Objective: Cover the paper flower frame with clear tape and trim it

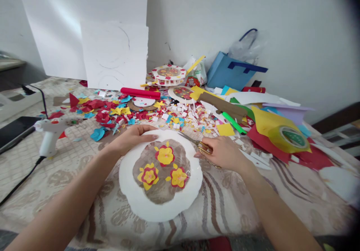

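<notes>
At the near middle of the cloth-covered surface, the left hand (132,136) lies palm down with its fingers spread loosely over the upper left rim of a white disc (160,202), pressing on it rather than closing around it. Just off the disc's upper right edge, the right hand (225,153) is curled around the handles of a pair of scissors (194,141), whose blades point left across the top of the disc toward the left hand. So the disc sits between the two hands and a little nearer the person than both, flat on the patterned cloth (225,202). On its brownish centre lie three paper flowers (165,155), yellow and red, set close together in a triangle. Beyond the hands spreads a thick litter of paper scraps (180,116) in red, yellow, blue and white. Among them lies a red paper roll (140,93), and behind it stand a decorated round piece (168,74) and a white foam board (115,56) leaning on the wall. To the left, well apart from the left hand, a white glue gun (50,133) rests with its black cord trailing. To the right lie a green marker (233,123), a roll of clear tape (289,136) on coloured paper sheets, and farther back a blue paper bag (233,73).
</notes>
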Demonstrator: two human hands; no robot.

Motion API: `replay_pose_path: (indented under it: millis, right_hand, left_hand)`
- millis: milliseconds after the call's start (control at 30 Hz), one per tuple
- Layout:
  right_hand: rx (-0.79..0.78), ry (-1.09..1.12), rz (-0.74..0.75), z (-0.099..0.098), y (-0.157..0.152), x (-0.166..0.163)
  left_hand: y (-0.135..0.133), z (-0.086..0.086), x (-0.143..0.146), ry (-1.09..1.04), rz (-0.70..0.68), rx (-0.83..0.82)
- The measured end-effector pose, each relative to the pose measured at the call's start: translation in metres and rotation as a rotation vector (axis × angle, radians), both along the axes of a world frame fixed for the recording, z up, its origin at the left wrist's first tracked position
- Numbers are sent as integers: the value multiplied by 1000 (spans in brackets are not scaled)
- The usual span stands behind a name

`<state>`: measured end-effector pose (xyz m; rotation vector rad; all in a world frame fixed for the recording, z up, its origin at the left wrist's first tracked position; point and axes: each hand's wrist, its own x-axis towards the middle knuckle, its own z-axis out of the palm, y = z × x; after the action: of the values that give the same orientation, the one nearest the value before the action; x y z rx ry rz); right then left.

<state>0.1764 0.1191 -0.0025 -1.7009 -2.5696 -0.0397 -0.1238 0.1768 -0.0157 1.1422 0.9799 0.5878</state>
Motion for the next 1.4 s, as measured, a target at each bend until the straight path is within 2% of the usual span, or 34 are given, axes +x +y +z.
replay_pose_path:
  millis: [433, 567, 733, 1167, 1267, 1400]
  right_hand:
    - [3, 38, 2, -5, 4, 5]
    - [-19, 110, -6, -5, 6, 7]
    - [-74, 237, -61, -4, 8, 11]
    - [-26, 214, -160, -13, 13, 11]
    - [-43, 327, -170, -15, 15, 9]
    - [-168, 654, -179, -18, 15, 0]
  left_hand:
    - [1, -1, -1, 20, -6, 12]
    - [1, -1, -1, 20, -11, 12]
    - [1, -2, -2, 26, -8, 14]
    - [-2, 0, 0, 39, -84, 24]
    - [-3, 1, 2, 38, -106, 43]
    - [-4, 1, 4, 46, -136, 68]
